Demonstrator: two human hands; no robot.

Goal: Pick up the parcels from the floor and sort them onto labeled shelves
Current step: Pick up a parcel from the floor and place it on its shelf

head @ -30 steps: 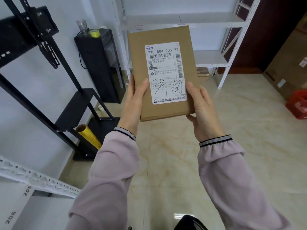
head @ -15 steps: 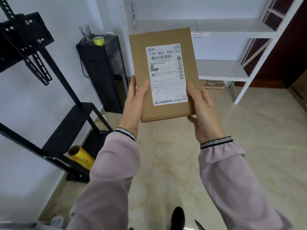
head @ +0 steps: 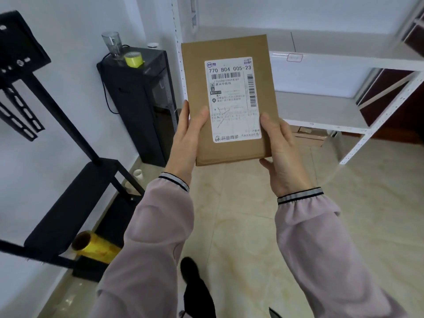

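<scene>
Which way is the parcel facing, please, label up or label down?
Label up: the parcel shows its white shipping label to the camera.

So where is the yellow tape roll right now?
In the head view, the yellow tape roll sits upper left, on top of the black cabinet, right beside a clear glass and left of the brown parcel.

Flat brown cardboard parcel (head: 229, 99), white label facing camera, held upright before white shelves (head: 321, 111); shelf tags unreadable, probably blurred.
</scene>
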